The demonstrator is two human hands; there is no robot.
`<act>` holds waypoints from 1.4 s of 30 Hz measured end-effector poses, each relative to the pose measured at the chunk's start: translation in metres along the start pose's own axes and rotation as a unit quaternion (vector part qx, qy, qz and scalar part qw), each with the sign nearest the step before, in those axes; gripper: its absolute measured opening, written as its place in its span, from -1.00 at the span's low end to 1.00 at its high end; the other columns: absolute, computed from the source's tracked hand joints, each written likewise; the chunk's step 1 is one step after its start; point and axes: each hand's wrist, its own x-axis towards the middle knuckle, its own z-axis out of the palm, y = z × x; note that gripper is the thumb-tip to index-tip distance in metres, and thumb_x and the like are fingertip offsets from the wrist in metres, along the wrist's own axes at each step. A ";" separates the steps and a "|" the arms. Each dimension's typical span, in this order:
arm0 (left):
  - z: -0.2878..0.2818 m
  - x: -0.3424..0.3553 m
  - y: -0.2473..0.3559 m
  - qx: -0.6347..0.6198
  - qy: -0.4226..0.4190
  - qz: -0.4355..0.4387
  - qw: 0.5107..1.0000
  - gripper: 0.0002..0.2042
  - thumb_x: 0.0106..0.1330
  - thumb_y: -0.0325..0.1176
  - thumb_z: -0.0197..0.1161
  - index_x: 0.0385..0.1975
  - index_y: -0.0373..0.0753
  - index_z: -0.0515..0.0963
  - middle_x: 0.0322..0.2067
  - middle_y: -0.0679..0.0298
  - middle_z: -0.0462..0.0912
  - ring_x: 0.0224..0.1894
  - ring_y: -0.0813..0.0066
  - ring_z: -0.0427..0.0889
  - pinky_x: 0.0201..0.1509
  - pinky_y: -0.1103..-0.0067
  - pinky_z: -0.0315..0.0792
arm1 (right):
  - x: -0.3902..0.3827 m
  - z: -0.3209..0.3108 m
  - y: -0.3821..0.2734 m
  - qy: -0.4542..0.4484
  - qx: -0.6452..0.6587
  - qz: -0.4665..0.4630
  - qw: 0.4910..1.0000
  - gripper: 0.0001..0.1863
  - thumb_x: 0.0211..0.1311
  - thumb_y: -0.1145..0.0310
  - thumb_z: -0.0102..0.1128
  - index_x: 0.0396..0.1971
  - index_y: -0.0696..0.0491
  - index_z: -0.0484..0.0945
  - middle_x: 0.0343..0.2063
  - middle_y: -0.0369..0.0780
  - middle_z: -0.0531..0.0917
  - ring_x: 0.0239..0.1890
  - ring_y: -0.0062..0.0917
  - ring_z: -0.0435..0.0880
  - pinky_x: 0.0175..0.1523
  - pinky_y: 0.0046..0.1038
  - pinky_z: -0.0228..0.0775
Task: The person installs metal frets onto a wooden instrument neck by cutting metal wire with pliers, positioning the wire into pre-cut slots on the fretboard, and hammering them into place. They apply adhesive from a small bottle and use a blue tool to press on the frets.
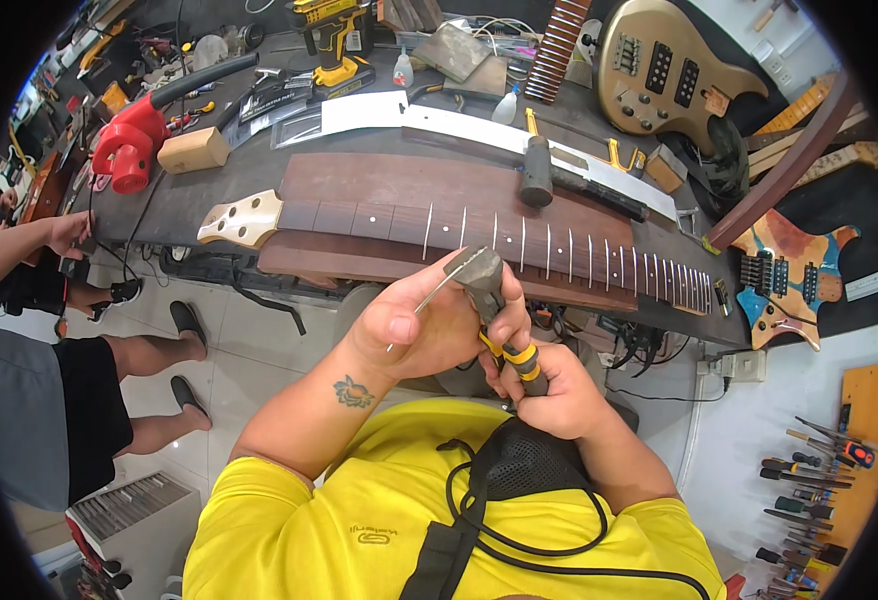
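My left hand is closed, pinching a thin piece of fret wire between thumb and fingers. My right hand is wrapped round the black and yellow handles of end-cutting pliers. The jaws of the pliers meet the upper part of the wire, and my left fingers lie against the tool's head. Beyond my hands, a bass guitar neck with a pale headstock lies across a brown board. Silver frets cross its middle and right; toward the headstock, the fingerboard shows thin lines without metal.
A hammer lies by the neck's far side. A red blower, a wooden block and a yellow drill occupy the bench. Guitar bodies are at the right. Another person's hand is at the left bench edge.
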 end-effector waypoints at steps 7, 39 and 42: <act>0.002 -0.007 -0.005 -0.012 0.001 -0.003 1.000 -0.23 0.13 0.06 0.56 0.29 -0.17 0.44 -0.16 0.22 0.48 0.10 0.11 0.54 0.29 0.22 0.37 | -0.004 0.006 -0.001 -0.003 0.035 0.022 0.999 -0.79 -0.06 0.64 0.15 -0.33 0.20 0.55 -0.14 -0.22 0.56 -0.04 -0.46 0.53 0.20 -0.41 0.35; 0.017 -0.059 0.041 0.116 0.253 0.027 0.960 -0.87 0.51 -0.37 0.41 -0.09 -0.20 0.62 -0.24 0.26 0.61 -0.26 0.45 0.54 -0.19 0.49 0.40 | 0.049 -0.214 -0.104 0.218 -0.642 0.083 0.730 -0.72 0.01 0.51 0.30 -0.21 0.10 0.77 -0.07 -0.13 0.70 0.02 -0.13 0.73 0.15 -0.23 0.56; 0.015 -0.059 0.031 0.071 0.254 0.009 0.965 -0.94 0.56 -0.42 0.34 -0.10 -0.18 0.62 -0.22 0.28 0.65 -0.27 0.53 0.60 -0.20 0.55 0.44 | 0.069 -0.283 -0.073 0.185 -0.689 0.148 0.685 -0.66 0.06 0.34 0.42 -0.10 0.02 0.81 -0.05 -0.13 0.76 0.07 -0.16 0.75 0.20 -0.18 0.54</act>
